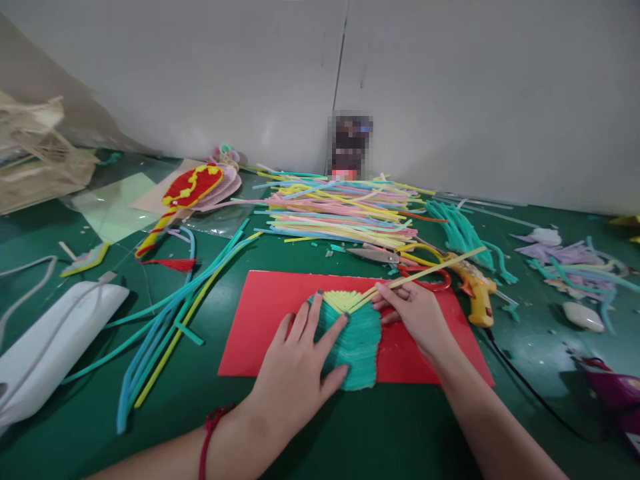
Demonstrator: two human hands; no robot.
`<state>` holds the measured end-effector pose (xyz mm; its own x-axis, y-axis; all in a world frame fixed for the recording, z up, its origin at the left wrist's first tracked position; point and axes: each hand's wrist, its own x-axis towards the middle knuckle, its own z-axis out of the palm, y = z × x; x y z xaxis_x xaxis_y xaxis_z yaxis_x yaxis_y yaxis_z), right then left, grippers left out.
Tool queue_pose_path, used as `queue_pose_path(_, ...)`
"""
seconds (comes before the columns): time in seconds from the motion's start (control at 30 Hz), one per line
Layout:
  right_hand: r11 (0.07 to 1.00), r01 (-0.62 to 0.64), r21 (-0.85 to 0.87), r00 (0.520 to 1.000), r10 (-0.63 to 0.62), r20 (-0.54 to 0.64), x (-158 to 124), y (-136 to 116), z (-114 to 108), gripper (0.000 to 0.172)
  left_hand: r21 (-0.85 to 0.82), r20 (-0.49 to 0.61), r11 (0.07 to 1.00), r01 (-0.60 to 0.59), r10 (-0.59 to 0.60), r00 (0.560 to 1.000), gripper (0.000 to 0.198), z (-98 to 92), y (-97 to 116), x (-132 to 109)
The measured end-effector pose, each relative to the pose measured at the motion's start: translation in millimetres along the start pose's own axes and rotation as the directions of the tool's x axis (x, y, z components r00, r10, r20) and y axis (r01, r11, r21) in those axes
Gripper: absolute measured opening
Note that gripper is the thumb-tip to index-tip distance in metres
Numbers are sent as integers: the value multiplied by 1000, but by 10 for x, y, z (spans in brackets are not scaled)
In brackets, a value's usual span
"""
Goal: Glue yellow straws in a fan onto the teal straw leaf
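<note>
A panel of teal pipe cleaners (357,347) lies on a red sheet (255,320), with a yellow V-shaped section (337,300) along its top. My left hand (295,360) rests over the panel's left side, fingers spread, the index fingertip at the point of the yellow section. Between the thumb and fingers of my right hand (413,313) is a yellow pipe cleaner (440,268). Its lower left end meets the yellow section, and its other end sticks up to the right. Part of the panel is hidden under my left hand.
Scissors (375,255) and a yellow glue gun (480,300) lie right of the sheet. Behind is a pile of coloured pipe cleaners (340,213). A red fan-shaped piece (193,185), loose blue strands (150,353) and a white power strip (65,353) are left.
</note>
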<state>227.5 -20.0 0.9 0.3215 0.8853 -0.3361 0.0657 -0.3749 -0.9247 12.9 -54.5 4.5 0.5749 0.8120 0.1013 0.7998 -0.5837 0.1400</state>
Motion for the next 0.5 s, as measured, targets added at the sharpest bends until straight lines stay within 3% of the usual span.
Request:
queue_pose_path(0.27,996,16,-86,1000,-17,-18,8,15,36,40,-16,8,1000,-4,5,1000,56,-7,-5,12)
queue_pose_path(0.5,948,31,-316,991,-71,-117,-52,-43,43,38,-18,20,1000,-6,6,1000,57,-10,-13,21)
